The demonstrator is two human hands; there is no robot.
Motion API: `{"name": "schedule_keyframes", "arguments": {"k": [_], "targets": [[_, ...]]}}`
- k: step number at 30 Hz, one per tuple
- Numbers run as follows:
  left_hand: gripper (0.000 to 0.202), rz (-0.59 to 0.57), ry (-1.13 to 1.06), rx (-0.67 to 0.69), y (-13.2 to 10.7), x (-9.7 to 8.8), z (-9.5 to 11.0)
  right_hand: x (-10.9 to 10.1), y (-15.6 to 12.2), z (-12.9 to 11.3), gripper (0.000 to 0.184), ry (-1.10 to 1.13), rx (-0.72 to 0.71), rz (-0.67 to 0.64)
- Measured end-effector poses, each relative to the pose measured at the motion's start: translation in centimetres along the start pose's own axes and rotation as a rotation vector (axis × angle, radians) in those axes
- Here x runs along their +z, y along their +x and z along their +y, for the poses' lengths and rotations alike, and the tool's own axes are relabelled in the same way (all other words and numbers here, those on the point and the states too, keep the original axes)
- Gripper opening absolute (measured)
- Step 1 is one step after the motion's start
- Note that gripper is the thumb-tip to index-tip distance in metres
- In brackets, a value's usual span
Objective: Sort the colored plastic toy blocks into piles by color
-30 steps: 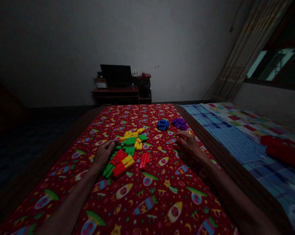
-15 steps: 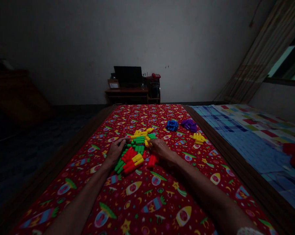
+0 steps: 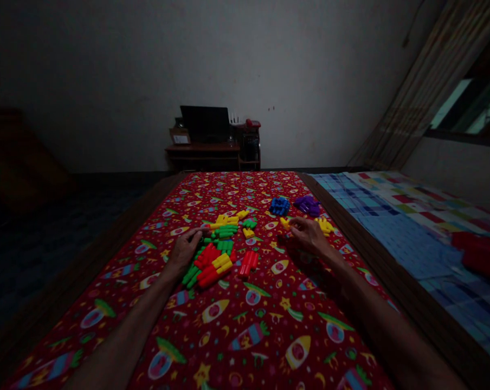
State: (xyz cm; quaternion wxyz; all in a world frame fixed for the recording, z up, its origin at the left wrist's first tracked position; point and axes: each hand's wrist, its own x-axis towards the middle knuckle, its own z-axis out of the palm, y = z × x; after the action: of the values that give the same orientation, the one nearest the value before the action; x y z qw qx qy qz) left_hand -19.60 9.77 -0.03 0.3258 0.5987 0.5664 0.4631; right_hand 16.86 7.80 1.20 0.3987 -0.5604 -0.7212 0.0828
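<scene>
A mixed pile of red, yellow and green plastic pieces (image 3: pixel 216 254) lies on a red rocket-print sheet (image 3: pixel 245 336). My left hand (image 3: pixel 185 250) rests on the pile's left edge, fingers spread over the green pieces. My right hand (image 3: pixel 309 235) is to the right of the pile, its fingertips pinching a yellow piece (image 3: pixel 284 221). Just beyond its knuckles sits a small yellow group (image 3: pixel 325 225). Farther back are a blue group (image 3: pixel 279 206) and a purple group (image 3: pixel 307 205). A few red pieces (image 3: pixel 248 262) lie apart from the pile.
A wooden rail (image 3: pixel 371 254) runs along the sheet's right side, and past it lies a blue checked bed cover (image 3: pixel 391 227) with a red object (image 3: pixel 481 254). A low desk with a dark screen (image 3: pixel 206 141) stands at the far wall. The room is dim.
My right hand reached left into the pile, then came back right with a yellow piece toward the yellow group. My left hand stayed at the pile's edge.
</scene>
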Motion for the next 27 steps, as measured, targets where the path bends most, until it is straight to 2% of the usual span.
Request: {"name": "schedule_keyframes", "arguments": {"k": [3, 6, 9, 13, 17, 22, 24, 27], "targets": [[0.047, -0.002, 0.011, 0.0, 0.1, 0.0, -0.2, -3.5, -1.5, 2.5, 0.026, -0.085, 0.062, 0.126], [0.047, 0.001, 0.019, 0.0, 0.2, 0.0, 0.1, -6.0, -3.4, 5.0, 0.031, -0.148, 0.192, 0.217], [0.046, 0.004, 0.021, 0.003, 0.1, -0.1, 0.5, -6.9, -5.1, 7.0, 0.032, -0.233, 0.262, 0.24], [0.045, 0.011, 0.056, 0.027, -0.1, 0.0, 0.5, -6.6, -6.3, 8.1, 0.03, -0.33, 0.243, 0.157], [0.045, 0.003, 0.121, 0.088, -0.1, 0.0, 0.6, -6.5, -6.4, 7.5, 0.031, -0.41, 0.219, 0.132], [0.044, -0.054, 0.339, 0.272, 0.1, -1.2, 2.8, -6.9, -5.7, 5.5, 0.029, -0.475, 0.117, 0.161], [0.044, -0.098, 0.404, 0.381, -0.6, -1.8, 3.5, -6.8, -5.3, 4.2, 0.028, -0.433, 0.019, 0.167], [0.043, -0.217, 0.54, 0.531, -3.2, -2.0, 3.3, -5.4, -4.6, 1.5, 0.025, -0.318, -0.133, 0.107]]}}
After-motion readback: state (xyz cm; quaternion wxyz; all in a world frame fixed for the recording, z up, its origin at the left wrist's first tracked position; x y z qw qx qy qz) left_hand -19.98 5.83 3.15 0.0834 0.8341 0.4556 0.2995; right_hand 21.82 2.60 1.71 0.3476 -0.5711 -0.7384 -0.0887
